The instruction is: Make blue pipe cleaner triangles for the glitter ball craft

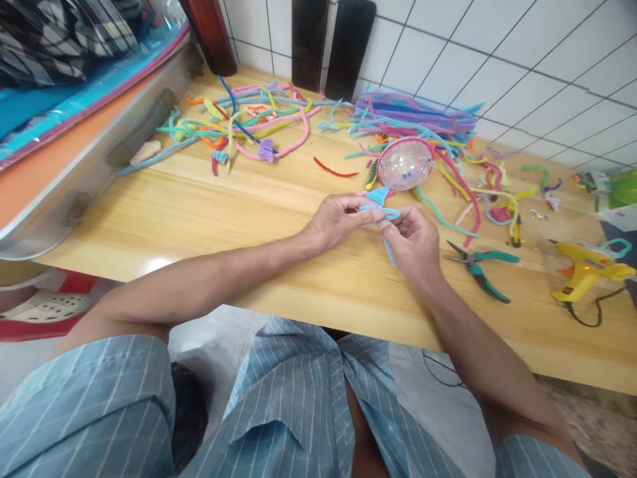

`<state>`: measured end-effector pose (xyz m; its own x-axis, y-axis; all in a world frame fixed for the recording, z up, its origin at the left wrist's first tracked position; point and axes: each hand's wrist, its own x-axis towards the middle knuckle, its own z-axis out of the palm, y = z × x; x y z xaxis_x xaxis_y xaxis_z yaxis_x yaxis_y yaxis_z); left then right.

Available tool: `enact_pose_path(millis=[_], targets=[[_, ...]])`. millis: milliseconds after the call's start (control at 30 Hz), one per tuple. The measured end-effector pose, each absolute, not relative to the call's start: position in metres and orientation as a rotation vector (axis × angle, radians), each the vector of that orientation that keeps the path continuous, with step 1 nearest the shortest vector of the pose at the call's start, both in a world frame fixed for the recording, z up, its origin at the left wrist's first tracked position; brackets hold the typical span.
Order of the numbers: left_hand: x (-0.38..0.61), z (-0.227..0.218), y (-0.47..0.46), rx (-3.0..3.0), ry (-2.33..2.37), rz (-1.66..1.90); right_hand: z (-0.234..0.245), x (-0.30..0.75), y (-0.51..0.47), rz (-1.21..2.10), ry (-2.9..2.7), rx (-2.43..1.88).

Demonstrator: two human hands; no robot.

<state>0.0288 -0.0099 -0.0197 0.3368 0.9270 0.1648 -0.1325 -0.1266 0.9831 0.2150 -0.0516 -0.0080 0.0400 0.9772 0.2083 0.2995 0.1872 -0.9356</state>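
Observation:
Over the middle of the table, my left hand (pixel 338 218) pinches a light blue pipe cleaner (pixel 392 214) that is bent into a loop. My right hand (pixel 414 240) is closed on the same pipe cleaner at the loop's right side, and a straight blue tail hangs below its fingers. A small blue wound piece (pixel 378 196) shows just above my left fingertips; whether it joins the loop I cannot tell. Right behind the hands stands a clear bowl (pixel 405 164) with a pink rim and small bits inside.
Green-handled pliers (pixel 480 265) lie right of my right hand, with a yellow glue gun (pixel 590 269) and its cord farther right. Loose pipe cleaners (pixel 269 126) and a purple bundle (pixel 413 116) lie along the tiled wall. A clear storage bin (pixel 99 143) stands at the left.

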Motion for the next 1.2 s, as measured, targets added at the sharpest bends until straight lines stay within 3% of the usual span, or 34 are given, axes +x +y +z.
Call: enact_pose_path(millis=[400,667,1200], targets=[[0.029,-0.021,-0.016,1.332,0.685,1.025,-0.006,0.217,-0.048,0.907,-1.443,-1.175],[0.028,-0.016,-0.018,1.371,0.773,1.021,-0.003,0.214,-0.055,0.755,-1.550,-1.300],[0.026,-0.016,-0.011,1.072,0.709,0.966,0.002,0.228,-0.044,1.105,-1.598,-1.251]])
